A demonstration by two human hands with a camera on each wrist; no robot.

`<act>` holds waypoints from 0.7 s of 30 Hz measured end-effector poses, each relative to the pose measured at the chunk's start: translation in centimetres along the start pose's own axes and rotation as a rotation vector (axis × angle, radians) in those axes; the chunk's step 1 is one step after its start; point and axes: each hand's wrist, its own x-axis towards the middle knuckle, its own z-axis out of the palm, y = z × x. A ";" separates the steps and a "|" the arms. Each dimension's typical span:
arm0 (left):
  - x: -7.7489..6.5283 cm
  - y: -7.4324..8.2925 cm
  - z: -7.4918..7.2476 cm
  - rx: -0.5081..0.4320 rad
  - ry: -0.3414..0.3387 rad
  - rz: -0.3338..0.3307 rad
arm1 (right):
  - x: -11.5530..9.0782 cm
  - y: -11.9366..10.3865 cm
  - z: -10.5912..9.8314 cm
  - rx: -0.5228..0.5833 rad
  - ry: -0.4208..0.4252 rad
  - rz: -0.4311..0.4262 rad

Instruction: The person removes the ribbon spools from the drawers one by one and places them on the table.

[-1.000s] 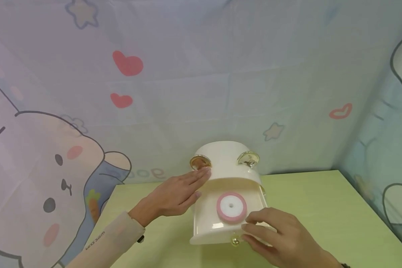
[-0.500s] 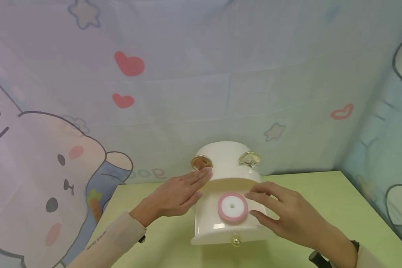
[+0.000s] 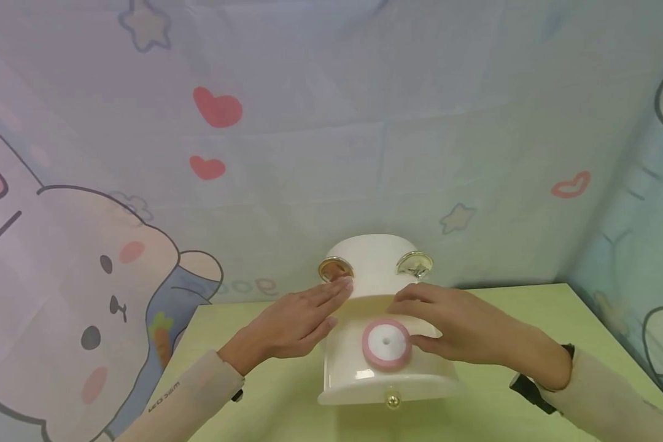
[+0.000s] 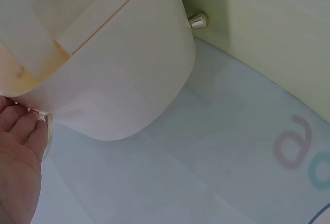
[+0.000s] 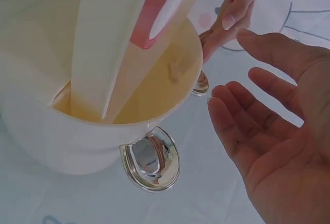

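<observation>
A white box shaped like an alarm clock (image 3: 372, 255) has its drawer (image 3: 348, 377) pulled out toward me. A round white disc with a thick pink rim (image 3: 387, 344) and a small centre hole lies in the drawer. My left hand (image 3: 295, 322) rests with straight fingers on the box's front top edge, beside the left gold bell (image 3: 336, 269). Over the drawer's right side is my right hand (image 3: 458, 319), its fingers loosely bent and holding nothing. Its thumb overlaps the disc's right edge in the head view; the right wrist view shows the palm (image 5: 278, 152) bare.
A second gold bell (image 3: 414, 264) sits on the box's right, and a gold knob (image 3: 393, 400) is on the drawer front. The pale green table (image 3: 530, 344) meets a cartoon-printed cloth (image 3: 320, 153) behind the box.
My right hand has moved from the drawer's front right corner, near the knob, up and back over the drawer. The left hand keeps its place on the box, and the disc has not moved.
</observation>
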 end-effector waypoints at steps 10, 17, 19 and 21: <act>-0.2 0.0 -0.1 -0.004 0.026 0.016 | 1.8 -0.2 0.0 0.055 -0.261 0.043; -0.3 -0.1 -0.2 0.007 0.029 0.019 | 3.0 -0.4 0.4 0.111 -0.415 0.071; -0.2 0.0 -0.3 0.009 0.029 0.022 | 3.0 -0.3 0.7 0.109 -0.435 0.068; -0.2 0.0 -0.3 0.007 0.029 0.021 | 3.1 -0.2 1.0 0.100 -0.442 0.054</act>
